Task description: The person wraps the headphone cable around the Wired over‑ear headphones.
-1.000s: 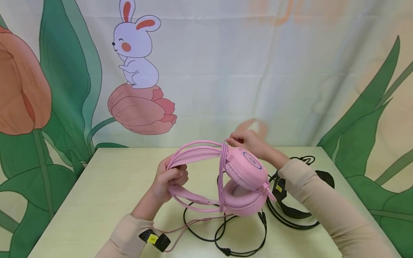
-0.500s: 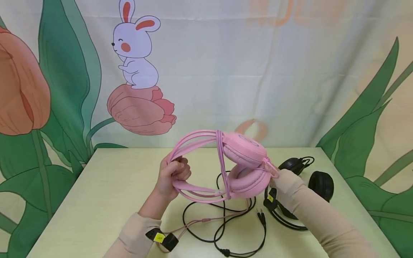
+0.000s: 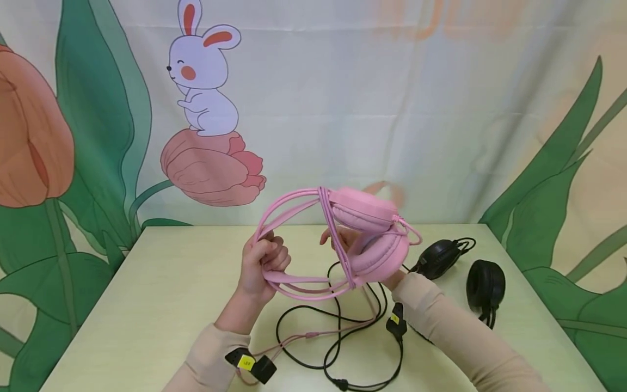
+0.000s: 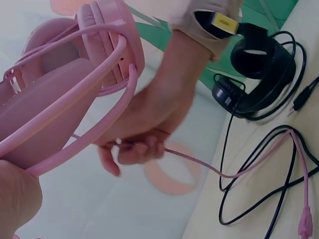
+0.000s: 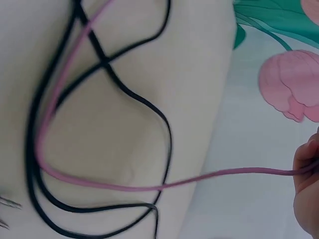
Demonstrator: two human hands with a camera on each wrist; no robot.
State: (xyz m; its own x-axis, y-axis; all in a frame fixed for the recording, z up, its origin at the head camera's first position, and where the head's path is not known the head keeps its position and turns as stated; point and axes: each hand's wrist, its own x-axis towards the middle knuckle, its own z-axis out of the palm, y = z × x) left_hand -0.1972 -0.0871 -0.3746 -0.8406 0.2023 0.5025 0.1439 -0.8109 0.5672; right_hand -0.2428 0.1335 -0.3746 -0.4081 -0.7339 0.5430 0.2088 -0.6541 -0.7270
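Pink headphones (image 3: 379,261) are held up over the table, ear cups to the right. My left hand (image 3: 259,269) grips their headband at the left end, fingers curled round it. Several turns of pink cable (image 3: 338,239) wrap across the band beside the ear cups. Partly hidden behind the lower ear cup is my right hand (image 3: 343,238). In the left wrist view that right hand (image 4: 142,149) pinches a loose length of the pink cord (image 4: 197,162), which runs down to the table. The right wrist view shows the cord (image 5: 224,173) stretched to the fingers.
Black headphones (image 3: 485,283) lie at the table's right, partly covered by the right sleeve (image 3: 455,321). Their black cable (image 3: 306,363) loops over the table's middle front, crossing the pink cord. A printed curtain (image 3: 313,109) hangs behind the table's back edge.
My right hand has swept from above the upper ear cup, round the right end, to below and behind the ear cups with the cord. The pink headphones have risen and tilted slightly.
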